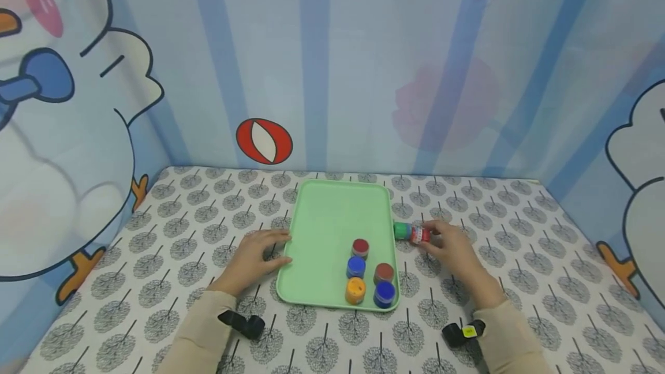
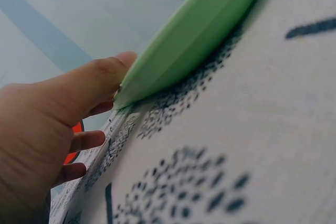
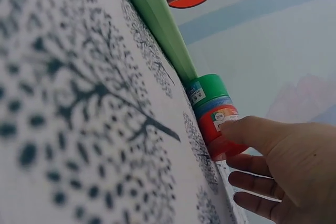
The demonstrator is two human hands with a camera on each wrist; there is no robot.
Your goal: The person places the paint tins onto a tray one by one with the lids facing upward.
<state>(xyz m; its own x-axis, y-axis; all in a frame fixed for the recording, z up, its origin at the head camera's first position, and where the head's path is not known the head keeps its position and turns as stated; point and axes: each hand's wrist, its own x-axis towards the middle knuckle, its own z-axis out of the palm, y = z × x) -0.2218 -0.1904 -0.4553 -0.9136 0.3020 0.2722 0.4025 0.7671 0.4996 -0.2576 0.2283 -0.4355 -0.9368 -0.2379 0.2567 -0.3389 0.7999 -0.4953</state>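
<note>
A green tray (image 1: 322, 218) lies on the patterned cloth. My left hand (image 1: 254, 258) touches its left rim, thumb and forefinger apart along the edge; in the left wrist view the thumb of this hand (image 2: 58, 103) rests against the rim. Just right of the tray, a red paint jar (image 1: 419, 234) sits against a green one (image 1: 402, 231). My right hand (image 1: 451, 247) pinches the red jar between thumb and fingers. In the right wrist view the thumb of that hand (image 3: 283, 156) lies on the red jar (image 3: 215, 121), and the green lid (image 3: 210, 86) is close to the tray wall.
Several paint jars stand in the tray's lower right: a dark red one (image 1: 361, 248), a blue one (image 1: 355, 267), an orange one (image 1: 355, 291), a brownish-red one (image 1: 384, 273) and a darker blue one (image 1: 384, 294). A printed curtain (image 1: 358, 74) hangs behind the table.
</note>
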